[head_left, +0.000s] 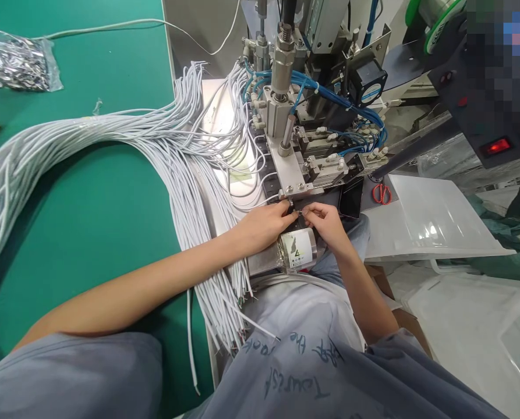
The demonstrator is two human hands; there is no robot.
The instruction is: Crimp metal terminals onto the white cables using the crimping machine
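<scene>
At the front of the bench machine (286, 157), my left hand (266, 226) reaches in from the left with its fingers closed. One white cable (266, 202) runs to these fingers; its end is hidden by them. Opposite, my right hand (325, 223) pinches a small shiny metal piece (300, 213), too small to name exactly, between thumb and forefinger. The fingertips of both hands nearly meet just below the machine's front plate. Right under them stands a clear container with a white label (299, 249).
A thick bundle of white cables (89, 131) lies over the green table (102, 215) and beside the machine. A bag of metal parts (17, 61) rests at the far left. Red-handled scissors (381, 194), a dark phone (351, 198) and a white tray (443, 215) are on the right.
</scene>
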